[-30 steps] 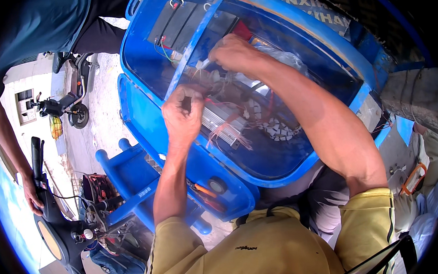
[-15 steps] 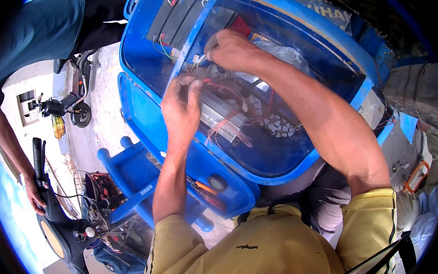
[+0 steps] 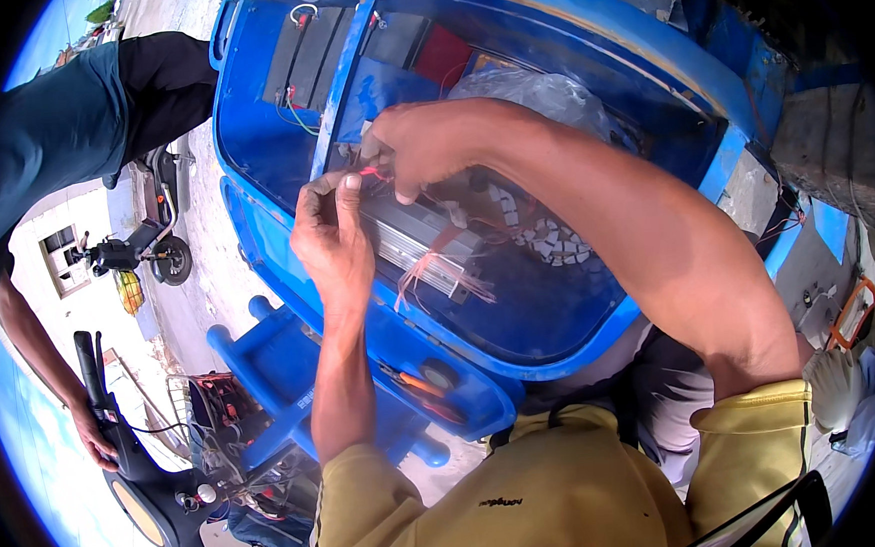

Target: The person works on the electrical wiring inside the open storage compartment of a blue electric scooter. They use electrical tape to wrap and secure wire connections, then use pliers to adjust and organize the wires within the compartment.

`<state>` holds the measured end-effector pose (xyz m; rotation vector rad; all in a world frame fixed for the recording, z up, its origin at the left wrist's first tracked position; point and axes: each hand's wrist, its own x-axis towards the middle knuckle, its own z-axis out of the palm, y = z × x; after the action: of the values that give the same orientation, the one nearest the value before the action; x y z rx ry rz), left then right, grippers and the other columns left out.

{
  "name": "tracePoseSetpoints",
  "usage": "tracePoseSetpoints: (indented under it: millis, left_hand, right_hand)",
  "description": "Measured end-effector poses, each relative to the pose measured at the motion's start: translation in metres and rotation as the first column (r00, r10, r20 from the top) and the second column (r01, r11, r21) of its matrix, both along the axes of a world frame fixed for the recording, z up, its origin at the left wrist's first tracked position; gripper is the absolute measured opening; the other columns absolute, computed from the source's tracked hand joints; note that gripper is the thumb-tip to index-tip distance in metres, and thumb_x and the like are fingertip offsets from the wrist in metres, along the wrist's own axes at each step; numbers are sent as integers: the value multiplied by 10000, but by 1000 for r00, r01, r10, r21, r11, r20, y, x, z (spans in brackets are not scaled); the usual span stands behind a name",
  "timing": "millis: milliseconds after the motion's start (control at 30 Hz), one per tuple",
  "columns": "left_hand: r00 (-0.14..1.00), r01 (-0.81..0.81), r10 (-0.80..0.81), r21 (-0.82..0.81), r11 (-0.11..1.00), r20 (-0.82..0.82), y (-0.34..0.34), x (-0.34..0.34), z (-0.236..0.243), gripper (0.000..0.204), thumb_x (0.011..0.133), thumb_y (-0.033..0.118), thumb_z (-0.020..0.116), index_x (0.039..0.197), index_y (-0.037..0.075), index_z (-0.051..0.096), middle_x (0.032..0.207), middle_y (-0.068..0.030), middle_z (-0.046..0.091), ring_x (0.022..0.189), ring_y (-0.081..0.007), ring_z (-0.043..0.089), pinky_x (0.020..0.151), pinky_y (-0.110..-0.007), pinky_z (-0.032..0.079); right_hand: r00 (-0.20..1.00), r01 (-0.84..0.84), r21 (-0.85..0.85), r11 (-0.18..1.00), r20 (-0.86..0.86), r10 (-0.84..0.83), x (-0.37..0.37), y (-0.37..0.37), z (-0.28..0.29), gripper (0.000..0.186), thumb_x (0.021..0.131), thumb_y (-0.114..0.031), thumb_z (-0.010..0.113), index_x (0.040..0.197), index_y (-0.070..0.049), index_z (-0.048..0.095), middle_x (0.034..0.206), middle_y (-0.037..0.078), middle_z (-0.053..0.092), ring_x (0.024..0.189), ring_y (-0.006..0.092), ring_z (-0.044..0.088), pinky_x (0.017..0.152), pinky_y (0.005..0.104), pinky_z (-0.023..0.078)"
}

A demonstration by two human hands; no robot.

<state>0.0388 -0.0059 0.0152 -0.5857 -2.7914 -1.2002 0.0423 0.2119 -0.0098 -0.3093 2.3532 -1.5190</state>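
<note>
Both my hands meet over a blue open compartment [image 3: 522,339]. My left hand [image 3: 334,245] is closed, thumb and forefinger pinched at the end of a thin red wire [image 3: 376,173]. Just beside it, my right hand [image 3: 425,152] curls down with its fingers on the same wire; its fingertips are partly hidden. Under the hands lies a silver finned metal box [image 3: 405,237], apparently a motor controller, with a bundle of pale reddish wires [image 3: 427,271] fanning from its near end. White plastic connectors [image 3: 553,244] lie in a cluster to the right.
Dark batteries [image 3: 319,60] sit behind a blue crossbar [image 3: 345,74]. A clear plastic bag [image 3: 537,92] fills the far side. Orange-handled pliers [image 3: 419,385] rest in a blue side tray [image 3: 481,411]. At left, another person's hand [image 3: 95,440] holds a handlebar; a scooter [image 3: 139,232] stands beyond.
My right hand has come down and left to meet my left hand at the red wire. The view has shifted slightly.
</note>
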Motion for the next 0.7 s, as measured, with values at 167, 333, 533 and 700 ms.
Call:
tracePoseSetpoints:
  millis: [167,333,533,700]
  left_hand:
    - [997,21,-26,78,997,67,-2,1,-3,203,1021,93,765,1156,-33,680,1073,-81,742,989,-121,680,913,-276,540]
    - [995,103,-103,3,995,-4,-9,0,-3,108,1008,35,758,1079,-17,695,1075,-59,716,956,-105,648,887,-251,516]
    - [985,173,-173,-63,983,9,-7,1,1,82,991,28,767,970,-19,703,1025,-56,703,937,-112,627,875,-254,503]
    - [983,180,-184,-142,973,-15,-3,5,5,99,986,78,779,943,-1,736,983,-57,735,864,-119,630,745,-274,505]
  right_hand:
    - [965,181,190,965,-224,-137,-7,-12,-11,190,873,-73,713,1016,41,764,1000,275,756,986,437,753,835,504,607]
    - [916,332,125,935,-281,-287,-7,-15,-14,179,862,-68,739,1013,26,760,1026,262,761,1009,437,750,850,517,606]
    - [898,350,124,929,-326,-295,-12,-14,-19,187,841,-59,780,1014,8,761,988,237,765,1006,419,758,857,513,610]
    - [903,351,220,910,-335,-267,-10,-9,-9,166,837,-68,791,996,-24,774,959,199,772,991,390,767,826,510,603]
